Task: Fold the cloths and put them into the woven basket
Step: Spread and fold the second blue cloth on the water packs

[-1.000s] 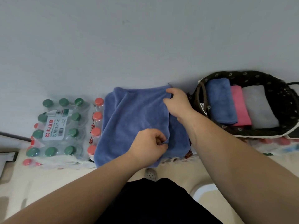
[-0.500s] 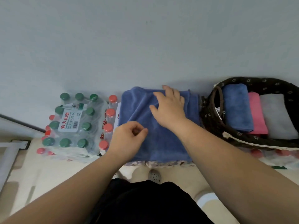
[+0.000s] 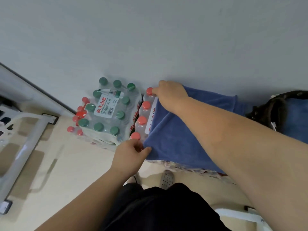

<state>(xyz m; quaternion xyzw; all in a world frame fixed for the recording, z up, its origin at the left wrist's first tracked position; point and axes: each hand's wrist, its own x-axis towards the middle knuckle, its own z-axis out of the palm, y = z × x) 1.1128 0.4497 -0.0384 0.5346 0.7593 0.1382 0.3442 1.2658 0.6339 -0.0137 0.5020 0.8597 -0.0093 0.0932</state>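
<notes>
Both hands on the left edge of the blue cloth, which lies on top of bottle packs.
The cloth lies flat just right of frame centre, spread over a pack of red-capped bottles. The left hand is at the cloth's 7 o'clock corner, pinching it between thumb and fingertips. The right hand is at the 11 o'clock corner, fingers curled over the edge and gripping it, knuckles just beside the farthest red cap. Its forearm crosses above the cloth. The woven basket sits at the cloth's 3 o'clock, dark, just beside it and partly cut off by the frame edge, with blue fabric inside. A green-capped bottle pack at 9 o'clock touches the red-capped one. Grey wall at 12 o'clock; pale floor and a perforated shoe at 6 o'clock.
</notes>
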